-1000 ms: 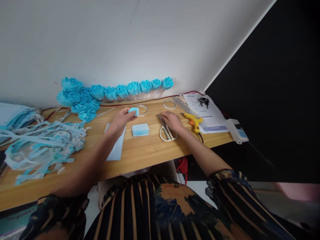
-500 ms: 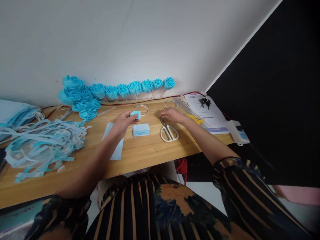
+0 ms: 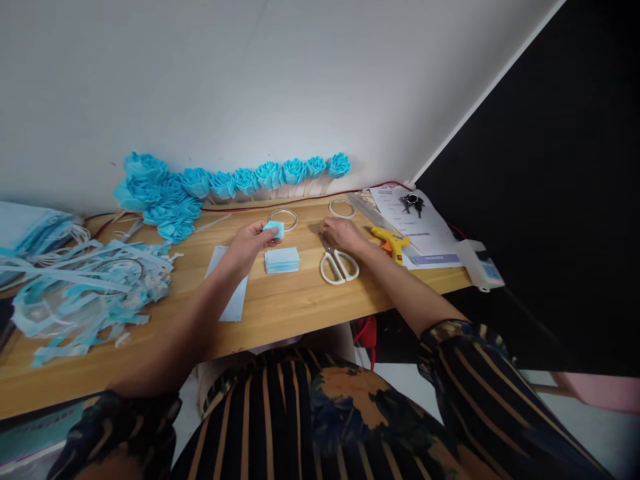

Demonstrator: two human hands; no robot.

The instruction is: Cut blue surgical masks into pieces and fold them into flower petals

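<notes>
A small folded piece of light-blue fabric point(image 3: 273, 231) is pinched between the thumb and fingers of my left hand point(image 3: 250, 245). Just below it lies a stack of blue rectangles point(image 3: 282, 261). My right hand point(image 3: 344, 233) is closed over the blade end of the white-handled scissors point(image 3: 340, 268), fingers bent down around the blades. The blade tips are hidden under that hand, and the handles point towards me, lying on the table. A long blue strip point(image 3: 233, 301) lies partly beneath my left forearm.
Blue fabric flowers point(image 3: 245, 181) line the wall. Cut strips point(image 3: 100, 287) and stacked masks point(image 3: 30, 230) lie left. Two rings point(image 3: 342, 208) lie towards the back. A yellow glue gun point(image 3: 393, 244), paper sheets point(image 3: 425, 230) and keys point(image 3: 413, 203) are on the right.
My right hand and forearm have shifted slightly left and down, uncovering more of the glue gun. My left hand keeps its pinch on the blue piece, almost unmoved.
</notes>
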